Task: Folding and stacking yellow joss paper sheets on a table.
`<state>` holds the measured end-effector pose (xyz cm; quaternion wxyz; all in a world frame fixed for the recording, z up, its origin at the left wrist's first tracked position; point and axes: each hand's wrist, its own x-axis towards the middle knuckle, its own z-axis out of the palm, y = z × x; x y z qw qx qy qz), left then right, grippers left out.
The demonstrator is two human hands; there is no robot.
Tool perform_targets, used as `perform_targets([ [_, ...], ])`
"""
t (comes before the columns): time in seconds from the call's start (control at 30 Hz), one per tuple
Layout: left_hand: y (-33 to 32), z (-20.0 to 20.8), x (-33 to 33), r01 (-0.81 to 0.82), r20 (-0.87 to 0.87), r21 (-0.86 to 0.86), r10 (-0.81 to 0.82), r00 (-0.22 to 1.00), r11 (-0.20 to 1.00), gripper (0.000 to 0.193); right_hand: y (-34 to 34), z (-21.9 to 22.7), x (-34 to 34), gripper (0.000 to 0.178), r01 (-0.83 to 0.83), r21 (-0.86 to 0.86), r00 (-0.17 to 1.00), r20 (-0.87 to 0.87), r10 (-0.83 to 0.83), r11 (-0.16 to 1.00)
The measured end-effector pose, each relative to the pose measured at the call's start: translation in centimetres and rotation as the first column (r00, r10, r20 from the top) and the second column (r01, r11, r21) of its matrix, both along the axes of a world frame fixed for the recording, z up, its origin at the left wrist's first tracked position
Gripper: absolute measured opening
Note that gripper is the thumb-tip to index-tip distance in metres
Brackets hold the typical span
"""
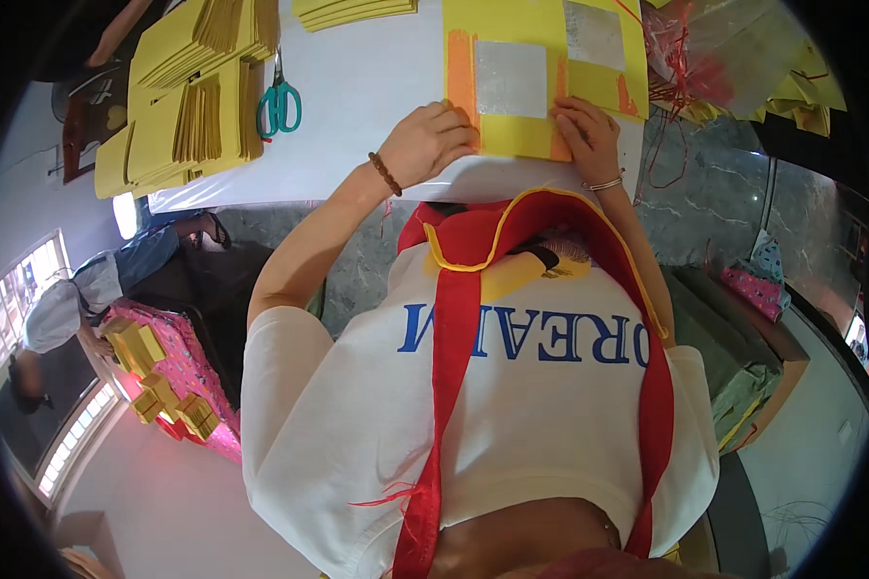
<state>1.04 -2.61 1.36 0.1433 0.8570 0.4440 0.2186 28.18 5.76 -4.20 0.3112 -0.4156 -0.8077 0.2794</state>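
On the white table's front part lies a yellow paper sheet (pixel 517 138) with a silver foil square (pixel 512 79) and orange strips down its sides. My left hand (pixel 433 143) is at the sheet's left edge, fingers curled in and closed on the paper there. Against the right edge, my right hand (pixel 587 140) has its fingers bent and closed on the paper too; the thumbs are partly hidden. Another foil patch (pixel 594 35) shows on yellow paper to the upper right.
Stacks of folded yellow paper (pixel 198 121) fill the table's left side. Teal-handled scissors (pixel 279 104) lie beside them. More folded paper (pixel 352 12) is at the back. Plastic bags with red string (pixel 690 53) crowd the right. The white table (pixel 357 72) ends before my red apron (pixel 459 289).
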Motion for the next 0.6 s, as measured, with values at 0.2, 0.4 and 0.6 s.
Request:
perform_targets([
  [0.2,1.5,0.6,-0.7,-0.036,0.209,-0.247,0.089,0.974,0.968,0.018,0.6,-0.7,0.1,0.027,-0.012,-0.163,0.980,-0.198,-0.021,0.986],
  [0.4,2.5,1.5,-0.7,-0.083,0.207,-0.467,0.200,0.958,0.881,0.017,0.5,-0.7,0.1,0.028,0.006,-0.166,0.983,-0.177,-0.036,0.986],
  [0.6,3.1,0.3,-1.3,-0.042,0.259,-0.688,0.299,0.918,0.725,0.017,0.5,-0.5,0.0,0.027,-0.004,-0.201,0.979,-0.202,-0.038,0.980],
])
